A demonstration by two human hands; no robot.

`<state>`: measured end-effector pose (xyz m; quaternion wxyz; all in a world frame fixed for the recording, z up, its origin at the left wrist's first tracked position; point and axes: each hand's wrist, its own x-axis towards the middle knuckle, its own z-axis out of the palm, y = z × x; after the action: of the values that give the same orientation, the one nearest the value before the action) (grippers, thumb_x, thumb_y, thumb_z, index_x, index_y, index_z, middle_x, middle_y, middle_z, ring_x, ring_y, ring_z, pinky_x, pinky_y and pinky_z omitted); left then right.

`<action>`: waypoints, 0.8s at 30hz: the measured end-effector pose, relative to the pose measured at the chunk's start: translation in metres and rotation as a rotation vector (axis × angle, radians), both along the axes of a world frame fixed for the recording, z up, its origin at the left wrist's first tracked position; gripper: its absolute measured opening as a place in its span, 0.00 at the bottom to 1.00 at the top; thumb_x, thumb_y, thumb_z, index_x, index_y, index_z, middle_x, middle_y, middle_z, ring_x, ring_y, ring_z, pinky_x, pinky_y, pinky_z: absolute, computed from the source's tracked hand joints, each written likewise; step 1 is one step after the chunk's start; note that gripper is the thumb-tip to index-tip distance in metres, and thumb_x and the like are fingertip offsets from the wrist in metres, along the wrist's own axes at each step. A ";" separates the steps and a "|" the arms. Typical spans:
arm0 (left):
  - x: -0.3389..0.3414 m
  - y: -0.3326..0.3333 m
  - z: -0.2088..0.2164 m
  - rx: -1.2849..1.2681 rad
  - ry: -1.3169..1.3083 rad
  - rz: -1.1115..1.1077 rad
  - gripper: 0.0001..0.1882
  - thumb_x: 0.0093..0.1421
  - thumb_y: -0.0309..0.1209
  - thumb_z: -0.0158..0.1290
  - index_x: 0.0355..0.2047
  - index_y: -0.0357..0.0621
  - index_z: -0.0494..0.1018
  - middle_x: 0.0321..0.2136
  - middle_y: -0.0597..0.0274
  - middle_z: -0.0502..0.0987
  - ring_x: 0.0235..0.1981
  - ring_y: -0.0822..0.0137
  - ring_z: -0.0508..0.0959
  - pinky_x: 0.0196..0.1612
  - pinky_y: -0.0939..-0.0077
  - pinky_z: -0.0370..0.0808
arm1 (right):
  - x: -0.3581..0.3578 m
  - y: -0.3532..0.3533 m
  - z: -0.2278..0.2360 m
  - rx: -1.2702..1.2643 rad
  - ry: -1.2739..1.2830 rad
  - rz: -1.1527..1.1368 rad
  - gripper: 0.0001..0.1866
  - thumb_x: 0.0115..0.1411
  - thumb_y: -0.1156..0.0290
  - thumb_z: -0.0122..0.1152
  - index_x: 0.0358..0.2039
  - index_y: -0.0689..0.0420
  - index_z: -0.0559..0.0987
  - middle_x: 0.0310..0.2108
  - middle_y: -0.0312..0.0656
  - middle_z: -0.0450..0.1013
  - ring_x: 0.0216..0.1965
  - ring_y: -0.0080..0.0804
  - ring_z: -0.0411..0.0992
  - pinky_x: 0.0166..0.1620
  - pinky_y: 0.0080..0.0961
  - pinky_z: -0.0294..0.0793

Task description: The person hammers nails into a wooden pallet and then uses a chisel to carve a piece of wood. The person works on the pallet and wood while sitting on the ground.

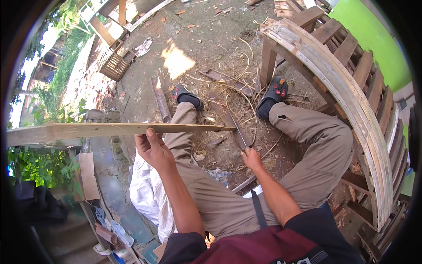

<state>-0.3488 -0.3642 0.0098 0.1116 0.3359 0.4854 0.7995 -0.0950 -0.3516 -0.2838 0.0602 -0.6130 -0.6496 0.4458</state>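
A long, flat bamboo strip (101,130) runs from the left rim to the middle of the view. My left hand (154,151) grips it, thumb along the upper side and fingers beneath. A knife (240,136) is in my closed right hand (252,158), its narrow blade pointing away from me. The strip's right end meets the blade, touching or crossing it; which of the two I cannot tell. Both hands are above the ground between my spread legs. Thin curled bamboo shavings (247,75) lie in a tangle beyond the knife.
A slatted wooden bench (323,61) curves along the right, close to my leg. Split bamboo pieces (161,99) lie near my feet. A white sack (147,189) rests beside my left leg. A slatted basket (113,64) stands at the far left.
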 end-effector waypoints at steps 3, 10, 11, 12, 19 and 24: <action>-0.003 0.005 0.016 -0.027 0.014 -0.093 0.19 0.74 0.42 0.46 0.46 0.37 0.72 0.41 0.54 0.79 0.45 0.62 0.80 0.57 0.53 0.76 | -0.002 0.004 -0.002 -0.042 -0.039 -0.060 0.21 0.63 0.54 0.61 0.42 0.61 0.78 0.41 0.62 0.78 0.47 0.62 0.76 0.50 0.52 0.76; -0.005 0.026 0.120 0.060 -0.227 0.071 0.34 0.71 0.63 0.34 0.38 0.42 0.69 0.28 0.63 0.69 0.30 0.66 0.69 0.39 0.67 0.69 | -0.022 0.012 0.015 0.002 -0.014 0.018 0.21 0.63 0.54 0.59 0.43 0.62 0.80 0.42 0.62 0.78 0.46 0.61 0.77 0.50 0.51 0.76; -0.016 0.025 0.119 0.065 -0.228 0.013 0.33 0.71 0.64 0.34 0.35 0.44 0.68 0.26 0.64 0.67 0.29 0.67 0.66 0.37 0.69 0.67 | -0.030 0.005 0.039 0.079 0.051 -0.021 0.22 0.63 0.56 0.60 0.42 0.66 0.78 0.39 0.65 0.78 0.44 0.64 0.77 0.48 0.52 0.76; -0.026 0.026 0.120 0.068 -0.226 -0.044 0.33 0.70 0.65 0.35 0.32 0.45 0.66 0.25 0.66 0.64 0.27 0.68 0.64 0.34 0.71 0.64 | -0.044 0.001 0.051 0.100 0.146 -0.069 0.22 0.62 0.56 0.61 0.41 0.67 0.78 0.37 0.65 0.78 0.43 0.64 0.77 0.47 0.52 0.76; 0.009 0.061 0.127 0.076 -0.159 -0.027 0.37 0.66 0.72 0.31 0.24 0.50 0.55 0.18 0.70 0.54 0.20 0.73 0.52 0.25 0.76 0.53 | -0.060 0.001 0.192 0.250 0.629 -0.149 0.19 0.61 0.60 0.64 0.37 0.67 0.76 0.25 0.60 0.77 0.31 0.60 0.78 0.34 0.47 0.74; 0.012 0.064 0.119 0.108 -0.134 -0.060 0.36 0.66 0.72 0.30 0.24 0.50 0.55 0.17 0.71 0.53 0.18 0.75 0.51 0.22 0.78 0.49 | -0.057 -0.010 0.259 0.290 0.668 -0.018 0.18 0.61 0.61 0.65 0.35 0.66 0.76 0.20 0.56 0.76 0.24 0.57 0.78 0.29 0.45 0.74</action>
<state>-0.3368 -0.3000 0.1288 0.1495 0.3016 0.4225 0.8415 -0.1525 -0.3613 -0.0243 0.3594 -0.4244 -0.6449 0.5242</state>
